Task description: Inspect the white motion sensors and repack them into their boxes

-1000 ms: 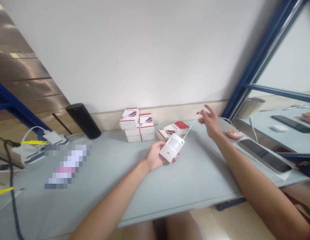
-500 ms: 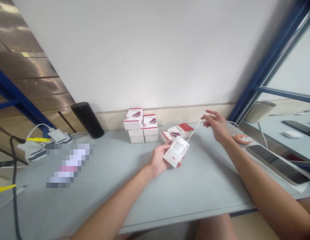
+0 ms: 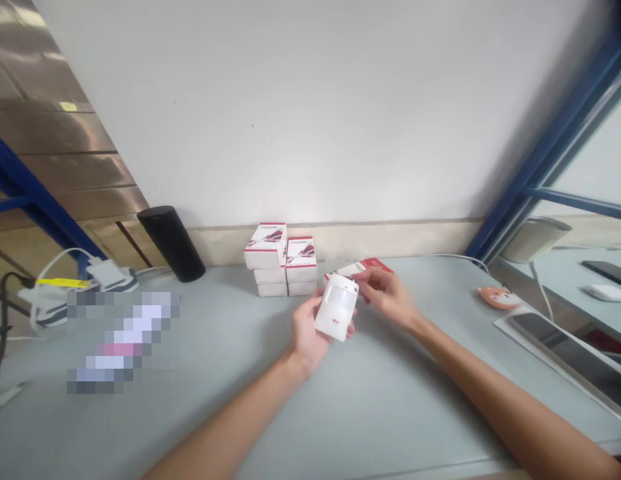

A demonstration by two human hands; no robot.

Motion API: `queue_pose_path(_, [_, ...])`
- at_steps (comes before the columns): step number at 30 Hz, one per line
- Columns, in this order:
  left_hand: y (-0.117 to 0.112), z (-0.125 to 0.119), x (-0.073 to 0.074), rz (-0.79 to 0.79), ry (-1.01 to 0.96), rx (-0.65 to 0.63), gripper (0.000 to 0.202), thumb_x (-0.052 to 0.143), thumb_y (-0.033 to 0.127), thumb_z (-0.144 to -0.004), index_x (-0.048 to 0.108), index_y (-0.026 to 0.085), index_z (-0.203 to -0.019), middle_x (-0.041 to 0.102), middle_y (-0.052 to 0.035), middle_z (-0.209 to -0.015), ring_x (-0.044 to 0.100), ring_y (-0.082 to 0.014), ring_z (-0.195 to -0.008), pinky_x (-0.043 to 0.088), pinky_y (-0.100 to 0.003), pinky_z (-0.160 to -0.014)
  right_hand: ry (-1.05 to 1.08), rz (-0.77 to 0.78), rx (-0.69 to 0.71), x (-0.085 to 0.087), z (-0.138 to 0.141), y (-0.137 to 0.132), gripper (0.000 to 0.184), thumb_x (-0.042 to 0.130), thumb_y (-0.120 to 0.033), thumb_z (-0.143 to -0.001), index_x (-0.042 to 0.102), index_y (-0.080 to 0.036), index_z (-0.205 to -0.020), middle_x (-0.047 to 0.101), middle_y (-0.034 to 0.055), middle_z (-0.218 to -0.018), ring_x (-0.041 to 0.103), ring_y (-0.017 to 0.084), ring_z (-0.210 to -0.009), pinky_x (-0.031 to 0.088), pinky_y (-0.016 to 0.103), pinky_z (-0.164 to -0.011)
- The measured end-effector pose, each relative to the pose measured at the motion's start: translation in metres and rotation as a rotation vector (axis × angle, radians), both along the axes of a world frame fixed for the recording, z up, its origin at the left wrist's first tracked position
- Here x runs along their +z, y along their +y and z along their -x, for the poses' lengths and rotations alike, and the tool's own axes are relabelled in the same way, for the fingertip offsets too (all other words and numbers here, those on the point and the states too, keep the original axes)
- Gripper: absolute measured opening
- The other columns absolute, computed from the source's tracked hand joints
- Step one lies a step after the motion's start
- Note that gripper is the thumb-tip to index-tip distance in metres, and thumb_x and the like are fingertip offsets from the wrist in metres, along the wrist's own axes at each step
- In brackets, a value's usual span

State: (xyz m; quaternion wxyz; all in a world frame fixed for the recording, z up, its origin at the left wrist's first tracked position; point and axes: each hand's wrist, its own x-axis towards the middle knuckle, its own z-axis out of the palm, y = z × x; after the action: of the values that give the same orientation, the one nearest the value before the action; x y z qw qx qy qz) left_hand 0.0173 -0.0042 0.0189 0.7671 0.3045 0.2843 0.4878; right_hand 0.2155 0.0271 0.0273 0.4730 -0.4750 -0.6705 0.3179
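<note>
A white motion sensor [image 3: 339,310] with a curved window and a small red mark is held tilted above the table in my left hand [image 3: 310,331], whose fingers wrap around its back and sides. My right hand [image 3: 387,297] is closed at the sensor's upper right corner, thumb and fingertips pinched where its thin antenna comes out. The antenna's rod no longer shows at length; the fingers hide its tip. Behind my right hand lies a red and white box [image 3: 347,269], partly covered by the hand and sensor.
Stacked white and red boxes [image 3: 301,257] stand near the wall. A black cylinder [image 3: 173,243] and a power strip with plugs [image 3: 107,273] are at left, beside a blurred-out patch. An orange animal-shaped item [image 3: 497,297] and a phone [image 3: 565,353] lie at right, near a blue frame [image 3: 530,157].
My right hand has come down and left to the sensor's corner, and the long antenna it held out has shortened. The sensor has turned more upright. The view has shifted slightly.
</note>
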Motion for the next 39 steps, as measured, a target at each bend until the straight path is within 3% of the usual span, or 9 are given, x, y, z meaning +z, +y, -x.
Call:
queue_pose_path(3, [0.003, -0.003, -0.006, 0.007, -0.004, 0.020, 0.038, 0.051, 0.032, -0.088, 0.055, 0.013, -0.121, 0.077, -0.0160, -0.086, 0.070, -0.0275, -0.059, 0.051, -0.036, -0.060, -0.239, -0.133, -0.049, -0.007, -0.013, 0.009, 0.027, 0.057, -0.043, -0.097, 0.078, -0.030, -0.108, 0.078, 0.0058, -0.100, 0.071, 0.027, -0.090, 0.058, 0.046, -0.085])
queue_pose_path(6, [0.006, -0.005, -0.010, 0.001, 0.002, 0.001, 0.037, 0.052, 0.031, -0.087, 0.054, 0.017, -0.121, 0.077, -0.0127, -0.086, 0.070, -0.0267, -0.061, 0.052, -0.035, -0.061, -0.470, -0.276, -0.257, -0.017, -0.033, 0.025, 0.038, 0.053, -0.048, -0.099, 0.073, -0.034, -0.129, 0.073, 0.0083, -0.130, 0.060, 0.036, -0.129, 0.042, 0.058, -0.113])
queue_pose_path(9, [0.008, -0.005, -0.012, 0.008, 0.009, -0.022, 0.039, 0.052, 0.032, -0.086, 0.055, 0.017, -0.122, 0.077, -0.0119, -0.086, 0.070, -0.0263, -0.061, 0.052, -0.035, -0.061, -0.481, -0.154, -0.370, -0.024, -0.047, 0.047, 0.046, 0.045, -0.056, -0.101, 0.073, -0.035, -0.132, 0.064, 0.0065, -0.148, 0.040, 0.038, -0.150, 0.027, 0.064, -0.123])
queue_pose_path(17, [0.008, -0.002, -0.015, 0.001, -0.008, -0.073, 0.040, 0.053, 0.033, -0.084, 0.055, 0.018, -0.121, 0.075, -0.0091, -0.084, 0.071, -0.0267, -0.061, 0.053, -0.036, -0.061, -0.358, 0.025, -0.340, -0.007, -0.044, 0.085, 0.068, 0.022, -0.063, -0.106, 0.083, -0.032, -0.108, 0.077, 0.0051, -0.126, 0.061, 0.034, -0.134, 0.033, 0.061, -0.122])
queue_pose_path(22, [0.009, -0.001, -0.018, 0.012, -0.008, -0.098, 0.040, 0.051, 0.034, -0.085, 0.055, 0.017, -0.121, 0.076, -0.0105, -0.085, 0.071, -0.0271, -0.061, 0.052, -0.036, -0.061, -0.449, -0.015, -0.274, -0.012, -0.028, 0.081, 0.071, 0.018, -0.061, -0.107, 0.084, -0.036, -0.099, 0.072, -0.0018, -0.137, 0.040, 0.034, -0.153, 0.009, 0.067, -0.127])
queue_pose_path(25, [0.010, -0.002, -0.019, 0.003, -0.011, -0.102, 0.042, 0.051, 0.034, -0.086, 0.056, 0.015, -0.122, 0.076, -0.0118, -0.087, 0.071, -0.0269, -0.062, 0.052, -0.036, -0.062, -0.484, -0.035, -0.228, -0.014, -0.017, 0.076, 0.067, 0.020, -0.059, -0.108, 0.083, -0.037, -0.101, 0.074, -0.0028, -0.134, 0.038, 0.032, -0.155, 0.006, 0.067, -0.128])
queue_pose_path(27, [0.011, -0.001, -0.019, 0.011, -0.021, -0.093, 0.043, 0.051, 0.034, -0.085, 0.056, 0.015, -0.124, 0.076, -0.0128, -0.089, 0.071, -0.0277, -0.062, 0.052, -0.037, -0.063, -0.439, -0.061, -0.218, -0.010, -0.015, 0.071, 0.063, 0.024, -0.060, -0.108, 0.082, -0.036, -0.103, 0.075, -0.0016, -0.132, 0.041, 0.032, -0.153, 0.010, 0.065, -0.129])
queue_pose_path(32, [0.012, 0.003, -0.012, 0.060, -0.084, -0.110, 0.047, 0.051, 0.031, -0.083, 0.056, 0.014, -0.127, 0.076, -0.0158, -0.092, 0.070, -0.0292, -0.067, 0.052, -0.040, -0.068, -0.033, -0.021, -0.286, 0.009, -0.040, 0.055, 0.047, 0.052, -0.066, -0.099, 0.082, -0.031, -0.109, 0.077, 0.0058, -0.126, 0.067, 0.034, -0.124, 0.048, 0.054, -0.112])
queue_pose_path(39, [0.013, 0.007, -0.007, 0.113, -0.127, -0.109, 0.047, 0.051, 0.030, -0.085, 0.058, 0.011, -0.127, 0.076, -0.0203, -0.098, 0.070, -0.0303, -0.072, 0.050, -0.042, -0.074, 0.434, -0.051, -0.321, -0.002, -0.075, 0.066, 0.046, 0.085, -0.048, -0.079, 0.076, -0.026, -0.119, 0.078, 0.0063, -0.105, 0.074, 0.026, -0.100, 0.062, 0.043, -0.092])
